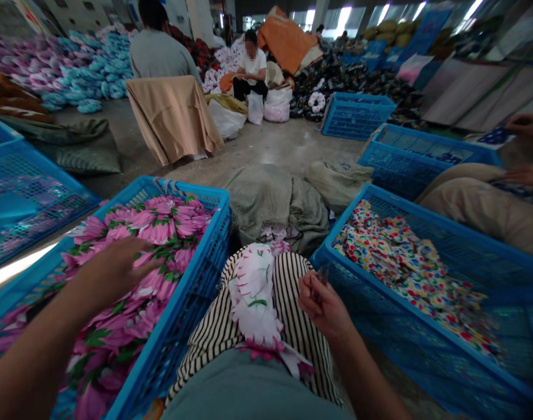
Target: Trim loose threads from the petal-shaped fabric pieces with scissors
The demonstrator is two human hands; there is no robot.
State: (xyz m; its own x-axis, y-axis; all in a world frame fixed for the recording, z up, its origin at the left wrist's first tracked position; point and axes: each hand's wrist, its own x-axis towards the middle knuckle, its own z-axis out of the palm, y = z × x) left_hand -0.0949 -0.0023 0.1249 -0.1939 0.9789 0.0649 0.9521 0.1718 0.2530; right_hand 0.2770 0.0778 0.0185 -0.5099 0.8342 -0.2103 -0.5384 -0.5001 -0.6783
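Note:
My left hand (121,265) reaches over the blue crate on the left, its fingers stretched out above pink petal-shaped fabric pieces (156,219) with green tips. It holds nothing that I can see. Beside my right knee, my right hand (321,303) is closed on a small, thin dark tool (322,273); its exact kind is blurred. Across my striped lap lies a white fabric piece (257,297) with scalloped edges and pink and green print. The left crate (225,204) stands close against my left leg.
A blue crate (331,248) on my right holds colourful printed pieces (397,251). Grey-green sacks (270,192) lie ahead of my knees. A person (471,198) sits at the right; two more people sit farther off. A cloth-draped chair (170,116) stands ahead.

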